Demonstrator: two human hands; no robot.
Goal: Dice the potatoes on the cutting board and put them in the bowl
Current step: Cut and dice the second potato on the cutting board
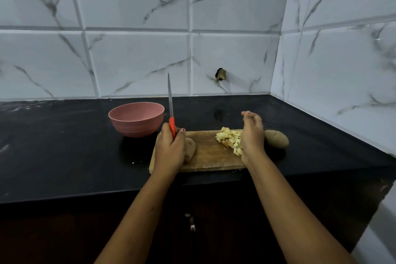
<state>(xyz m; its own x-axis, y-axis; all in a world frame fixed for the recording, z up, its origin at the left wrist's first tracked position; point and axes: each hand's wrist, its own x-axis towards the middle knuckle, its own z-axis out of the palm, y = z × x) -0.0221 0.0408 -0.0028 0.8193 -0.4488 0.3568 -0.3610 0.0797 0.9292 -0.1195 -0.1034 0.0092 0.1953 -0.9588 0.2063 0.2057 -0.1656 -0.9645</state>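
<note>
A wooden cutting board (207,152) lies on the black counter. My left hand (170,149) grips the orange handle of a knife (170,103) whose blade points straight up. Partly hidden behind that hand sits a whole potato (190,148) on the board's left part. A pile of diced potato (230,139) lies on the board's right part. My right hand (252,135) stands on edge just right of the pile, fingers loosely bent and holding nothing. Another whole potato (276,138) rests on the counter off the board's right end. The pink bowl (136,118) stands behind the board's left corner.
The black counter (64,146) runs left and ends in a tiled corner at the right. White marble-look tiles (137,60) form the back wall, with a small dark hole (221,74) in them. The counter's front edge lies just below the board.
</note>
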